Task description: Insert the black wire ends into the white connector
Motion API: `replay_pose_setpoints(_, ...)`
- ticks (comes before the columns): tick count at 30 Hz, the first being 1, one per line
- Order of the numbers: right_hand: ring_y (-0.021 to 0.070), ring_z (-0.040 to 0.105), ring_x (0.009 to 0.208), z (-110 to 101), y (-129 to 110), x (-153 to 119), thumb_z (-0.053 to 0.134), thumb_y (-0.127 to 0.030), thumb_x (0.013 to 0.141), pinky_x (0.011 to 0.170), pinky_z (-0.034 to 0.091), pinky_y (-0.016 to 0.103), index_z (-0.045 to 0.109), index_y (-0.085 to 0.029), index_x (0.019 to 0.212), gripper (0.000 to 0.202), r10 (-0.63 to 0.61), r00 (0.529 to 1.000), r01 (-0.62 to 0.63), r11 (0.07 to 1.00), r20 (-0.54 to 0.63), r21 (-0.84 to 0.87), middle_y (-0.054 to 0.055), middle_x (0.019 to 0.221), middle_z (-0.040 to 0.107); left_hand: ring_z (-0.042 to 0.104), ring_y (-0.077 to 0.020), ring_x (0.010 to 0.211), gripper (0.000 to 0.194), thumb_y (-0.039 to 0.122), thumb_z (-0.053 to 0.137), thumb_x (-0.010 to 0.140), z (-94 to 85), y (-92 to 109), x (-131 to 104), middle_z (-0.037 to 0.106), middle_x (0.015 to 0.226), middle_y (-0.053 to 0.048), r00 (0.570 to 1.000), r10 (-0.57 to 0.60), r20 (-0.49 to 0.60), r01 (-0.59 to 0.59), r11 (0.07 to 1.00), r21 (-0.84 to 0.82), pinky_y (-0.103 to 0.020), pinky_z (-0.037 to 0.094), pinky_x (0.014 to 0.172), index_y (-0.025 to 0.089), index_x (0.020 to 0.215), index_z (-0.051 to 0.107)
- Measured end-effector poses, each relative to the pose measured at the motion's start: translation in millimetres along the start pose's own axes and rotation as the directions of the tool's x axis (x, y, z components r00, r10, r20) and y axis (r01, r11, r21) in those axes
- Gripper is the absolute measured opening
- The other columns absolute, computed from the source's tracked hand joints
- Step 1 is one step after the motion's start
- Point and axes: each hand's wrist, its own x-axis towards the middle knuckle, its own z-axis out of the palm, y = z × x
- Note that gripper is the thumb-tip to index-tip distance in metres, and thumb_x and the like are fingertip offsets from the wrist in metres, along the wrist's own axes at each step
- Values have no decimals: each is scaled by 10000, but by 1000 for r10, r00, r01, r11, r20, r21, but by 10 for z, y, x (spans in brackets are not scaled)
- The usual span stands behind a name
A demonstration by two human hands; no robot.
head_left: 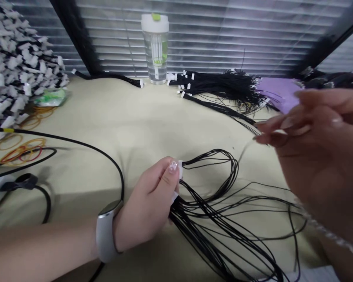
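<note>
My left hand (153, 196), with a grey band on the wrist, is closed round white connectors (180, 170) from which black wires (232, 172) run out to the right. One group of wires bends in a loop; the others spread down toward the lower right. My right hand (317, 145) is raised at the right, fingers pinched together and somewhat blurred. A thin, faint strand seems to run from its fingertips toward the wire loop, but what the fingers hold is too small to tell.
White connectors with black wires (20, 66) are heaped at the left, near rubber bands (23, 152) and a black cable (85, 145). A clear bottle (156, 51) stands at the back, beside black wire bundles (217, 84) and a purple item (279, 92).
</note>
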Motion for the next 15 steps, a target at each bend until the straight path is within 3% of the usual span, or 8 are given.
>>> replay_pose_setpoints(3, 174, 626, 756, 27, -87, -74, 578, -250, 862, 693, 533, 344, 642, -186, 1023, 184, 56, 991, -66, 994, 126, 83, 35, 795, 602, 344, -59, 535, 409, 503, 344, 923, 8, 4, -3, 396, 609, 38, 1000, -21, 3, 21, 999, -37, -168, 312, 472, 170, 694, 405)
replay_pose_setpoints(5, 116, 583, 620, -21, -94, -64, 571, -255, 865, 549, 484, 243, 643, -215, 971, 134, 93, 954, -62, 991, 283, -116, 8, 708, 593, 338, -59, 513, 406, 500, 340, 922, 13, 23, 0, 397, 596, 39, 999, -34, -11, 34, 998, -53, -169, 295, 447, 171, 695, 409)
replay_pose_setpoints(6, 91, 548, 561, -45, -84, -56, 573, -249, 858, 488, 437, 207, 644, -219, 911, 94, 150, 902, -48, 967, 404, -250, -6, 654, 582, 332, -58, 502, 404, 494, 339, 923, 14, 35, 1, 393, 588, 39, 999, -39, -19, 38, 998, -60, -169, 288, 436, 171, 690, 406)
replay_pose_setpoints(7, 74, 515, 521, -61, -68, -50, 575, -253, 850, 445, 392, 186, 641, -217, 851, 75, 216, 821, -14, 933, 528, -360, -18, 612, 569, 328, -58, 495, 402, 486, 337, 925, 15, 46, 2, 388, 582, 40, 999, -43, -22, 42, 997, -63, -168, 285, 430, 171, 684, 402)
replay_pose_setpoints(9, 57, 467, 478, -62, -23, -63, 554, -247, 843, 427, 352, 177, 627, -217, 780, 102, 342, 618, 84, 867, 708, -492, -39, 568, 551, 329, -59, 495, 397, 471, 341, 926, 12, 65, 2, 385, 576, 40, 999, -46, -27, 45, 998, -53, -165, 296, 434, 169, 674, 399)
replay_pose_setpoints(10, 53, 449, 468, -47, 4, -82, 532, -238, 845, 436, 342, 179, 623, -226, 781, 112, 381, 542, 140, 838, 749, -528, -50, 558, 545, 335, -60, 499, 397, 470, 343, 926, 9, 70, 1, 387, 575, 39, 998, -50, -28, 49, 998, -44, -165, 304, 439, 170, 673, 401)
replay_pose_setpoints(12, 53, 434, 470, 4, 58, -136, 481, -221, 854, 453, 317, 186, 614, -244, 798, 146, 416, 472, 251, 782, 777, -571, -61, 558, 539, 347, -64, 506, 400, 480, 340, 924, 2, 71, 0, 393, 578, 37, 998, -62, -30, 61, 998, -27, -167, 316, 447, 172, 678, 407)
replay_pose_setpoints(15, 70, 474, 520, 69, 121, -207, 421, -224, 877, 508, 335, 204, 615, -248, 789, 215, 434, 467, 363, 700, 770, -615, -43, 587, 551, 348, -64, 503, 406, 495, 337, 923, -2, 59, 6, 392, 581, 38, 998, -65, -26, 65, 998, -18, -167, 318, 445, 177, 682, 412)
